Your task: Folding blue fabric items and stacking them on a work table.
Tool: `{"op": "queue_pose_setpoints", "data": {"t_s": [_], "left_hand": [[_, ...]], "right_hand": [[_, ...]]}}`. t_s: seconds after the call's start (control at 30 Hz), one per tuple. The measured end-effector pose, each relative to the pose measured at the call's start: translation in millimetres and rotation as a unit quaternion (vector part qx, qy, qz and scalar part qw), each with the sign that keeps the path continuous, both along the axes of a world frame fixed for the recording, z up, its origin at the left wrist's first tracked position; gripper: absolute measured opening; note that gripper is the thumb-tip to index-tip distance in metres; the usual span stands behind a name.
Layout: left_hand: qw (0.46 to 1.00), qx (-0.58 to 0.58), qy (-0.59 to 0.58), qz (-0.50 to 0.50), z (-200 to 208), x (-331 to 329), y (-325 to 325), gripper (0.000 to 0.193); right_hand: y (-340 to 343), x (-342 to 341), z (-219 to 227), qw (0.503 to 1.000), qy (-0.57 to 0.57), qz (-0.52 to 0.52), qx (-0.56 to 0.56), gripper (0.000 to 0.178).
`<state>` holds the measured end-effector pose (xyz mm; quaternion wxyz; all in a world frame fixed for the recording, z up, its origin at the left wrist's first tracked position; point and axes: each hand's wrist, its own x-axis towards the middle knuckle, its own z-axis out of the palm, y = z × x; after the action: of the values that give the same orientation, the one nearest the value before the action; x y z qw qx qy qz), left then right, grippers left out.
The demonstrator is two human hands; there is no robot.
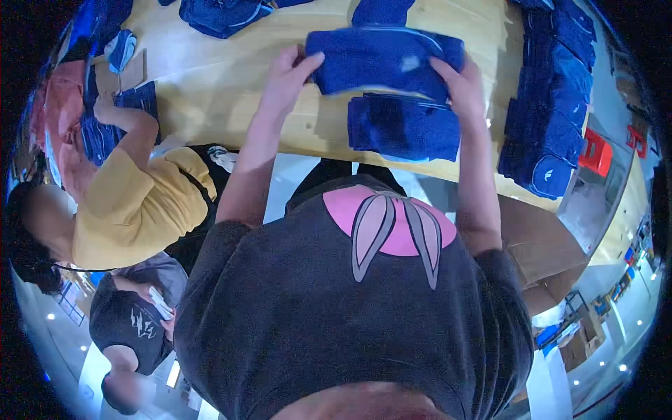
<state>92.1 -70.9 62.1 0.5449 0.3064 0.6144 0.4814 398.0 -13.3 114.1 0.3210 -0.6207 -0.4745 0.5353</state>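
A folded dark blue garment [378, 61] with pale edging is held level above the wooden table [217, 84]. My left hand [288, 78] grips its left end, thumb on top. At the other end, my right hand [460, 85] pinches the garment near its right corner, thumb on the upper face. Another folded blue garment [402, 129] lies on the table just nearer to me, close to the front edge. Part of a further blue cloth [381, 12] shows beyond the held one.
Rows of folded blue garments [549, 98] line the table's right side. A blue heap [220, 15] lies at the far left. A person in a yellow shirt [140, 210] works at left; another person in a dark shirt [140, 315] stands behind. Right: red stool [595, 152], cardboard box [542, 245].
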Motion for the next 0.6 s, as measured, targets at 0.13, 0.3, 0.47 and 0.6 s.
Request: {"op": "queue_pose_setpoints", "data": {"t_s": [0.13,0.3,0.47,0.6], "left_hand": [[0.987,-0.045,-0.06,-0.139,54,45,-39,0.018],[0.965,-0.013,0.06,-0.255,-75,65,-55,0.011],[0.941,-0.136,0.263,-0.162,-122,59,51,0.031],[0.945,-0.022,0.322,0.042,-205,83,146,0.046]], "right_hand": [[-56,71,18,0.998,0.038,-0.037,-0.041,0.033],[-115,129,-100,0.983,-0.173,0.019,-0.059,0.03],[-118,134,-76,0.993,0.018,-0.105,-0.054,0.021],[-112,147,-61,0.988,-0.095,-0.113,-0.043,0.021]]}}
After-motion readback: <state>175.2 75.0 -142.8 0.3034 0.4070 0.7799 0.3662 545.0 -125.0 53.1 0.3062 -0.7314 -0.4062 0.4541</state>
